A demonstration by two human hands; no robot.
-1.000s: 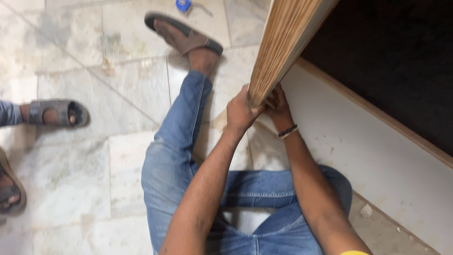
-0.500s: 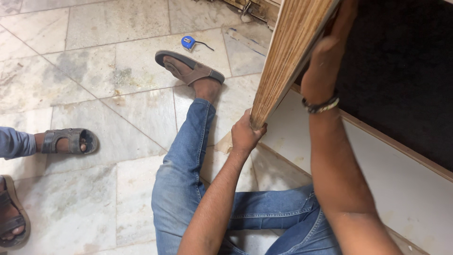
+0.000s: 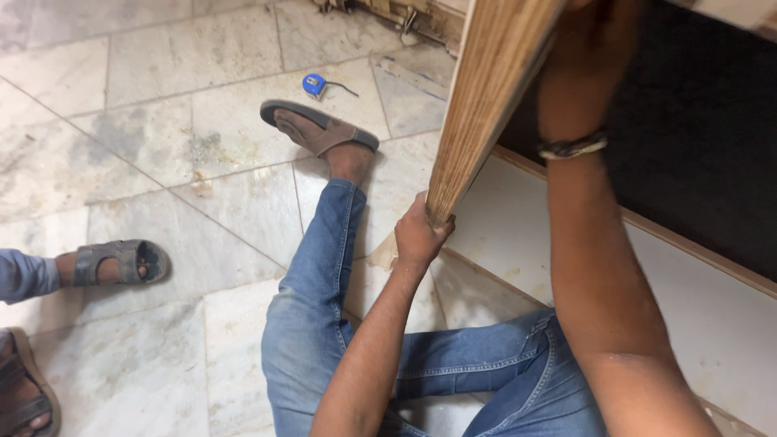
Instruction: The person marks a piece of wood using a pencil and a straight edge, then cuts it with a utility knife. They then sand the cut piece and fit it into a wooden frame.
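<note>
Left hand clamps the wooden panel's bottom corner; right-hand grip unseen, so panel may slip.

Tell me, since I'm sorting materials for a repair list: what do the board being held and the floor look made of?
The board looks like plywood: its edge shows thin stacked brown layers, unfinished. The left hand grips its lower corner; the right hand reaches higher, its grip hidden. The floor looks like polished marble or similar stone: pale veined slabs with thin joints, stained in spots.
</note>
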